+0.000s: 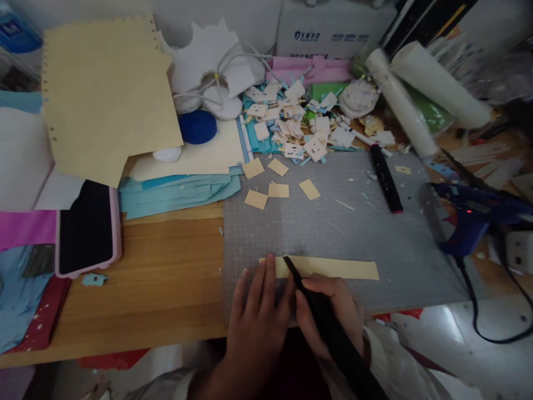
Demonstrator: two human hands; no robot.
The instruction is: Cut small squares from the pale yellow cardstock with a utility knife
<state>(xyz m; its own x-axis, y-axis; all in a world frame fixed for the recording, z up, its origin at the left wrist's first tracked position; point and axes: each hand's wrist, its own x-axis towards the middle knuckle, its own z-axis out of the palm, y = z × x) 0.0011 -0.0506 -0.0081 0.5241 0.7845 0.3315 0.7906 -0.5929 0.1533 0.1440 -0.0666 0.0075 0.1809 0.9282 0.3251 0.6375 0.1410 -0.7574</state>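
A narrow cream paper strip lies crosswise near the front edge of the grey cutting mat. My left hand rests flat with its fingers stretched over the left end of the strip. In my right hand is a black utility knife, its thin dark tip touching the strip's upper edge just right of my left fingers. Beyond the strip, several small cream paper rectangles are scattered on the mat.
A heap of small paper pieces with drawn faces lies at the back. A black marker and a blue glue gun with a cord are on the right. Leftward are a phone, blue paper sheets and a large cream sheet.
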